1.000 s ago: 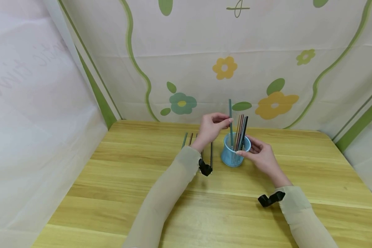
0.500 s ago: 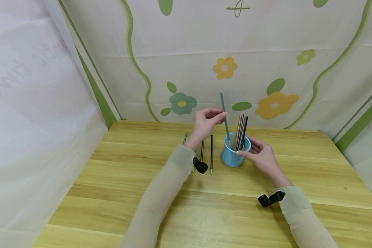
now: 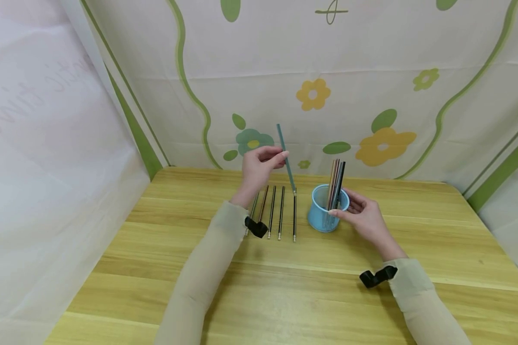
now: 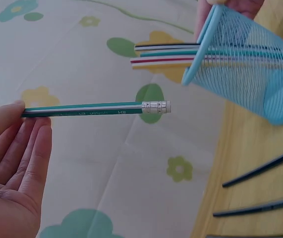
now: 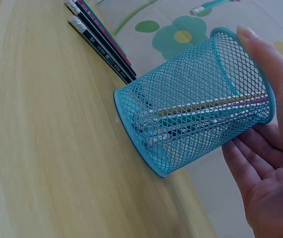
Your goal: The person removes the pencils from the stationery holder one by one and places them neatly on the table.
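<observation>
Green pencil (image 4: 91,109) has moved left of the blue cup (image 3: 317,218), aloft; left hand (image 3: 258,167) pinches its middle, right hand (image 3: 363,216) grips cup. I judge pencil light, stiff, smooth; best held mid-shaft.

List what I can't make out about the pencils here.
- Left wrist view: the green pencil's brand word is blurred; its other end disappears behind the left hand.
- Head view: the reddish-brown pencil's lower end is hidden by the black wrist device; the upright pencils overlap, preventing a count.
- Right wrist view: the top edge cuts off the green pencil.
</observation>
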`<control>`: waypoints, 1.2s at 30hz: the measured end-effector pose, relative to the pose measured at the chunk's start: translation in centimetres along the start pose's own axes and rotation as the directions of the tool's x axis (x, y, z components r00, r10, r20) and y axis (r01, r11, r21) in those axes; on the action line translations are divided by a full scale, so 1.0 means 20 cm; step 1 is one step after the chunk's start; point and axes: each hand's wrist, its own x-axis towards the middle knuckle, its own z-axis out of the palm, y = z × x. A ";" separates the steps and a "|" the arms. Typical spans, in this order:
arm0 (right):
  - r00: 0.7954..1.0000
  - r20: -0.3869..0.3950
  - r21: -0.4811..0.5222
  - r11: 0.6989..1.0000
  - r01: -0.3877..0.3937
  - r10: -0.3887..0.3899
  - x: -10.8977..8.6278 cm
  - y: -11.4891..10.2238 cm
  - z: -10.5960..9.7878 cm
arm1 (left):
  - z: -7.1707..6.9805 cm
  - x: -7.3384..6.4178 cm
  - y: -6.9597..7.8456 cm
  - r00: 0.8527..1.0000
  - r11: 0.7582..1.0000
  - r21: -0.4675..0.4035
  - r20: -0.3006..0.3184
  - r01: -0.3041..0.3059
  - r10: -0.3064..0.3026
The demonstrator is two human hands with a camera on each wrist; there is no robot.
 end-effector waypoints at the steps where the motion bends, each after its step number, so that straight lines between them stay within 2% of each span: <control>1: 1.000 0.001 0.000 1.000 0.000 0.000 0.00 0.00 0.00 | -0.02 0.00 0.00 1.000 1.000 0.010 -0.002 0.000 0.000; 10: 1.000 0.004 -0.012 1.000 -0.004 0.004 0.00 0.00 0.00 | -0.18 -0.01 -0.03 0.999 0.997 0.074 -0.028 0.030 -0.028; 14: 1.000 0.003 -0.014 1.000 -0.007 0.007 0.01 0.00 0.00 | -0.23 -0.01 -0.04 0.999 0.997 0.070 -0.039 0.039 -0.037; 25: 1.000 0.007 -0.005 1.000 -0.010 0.010 0.01 0.00 0.00 | -0.38 -0.04 -0.10 0.994 0.982 0.159 -0.050 0.103 -0.096; 36: 1.000 0.011 -0.009 1.000 -0.010 0.010 0.01 -0.01 0.00 | -0.48 -0.08 -0.17 0.984 0.957 0.230 -0.049 0.177 -0.171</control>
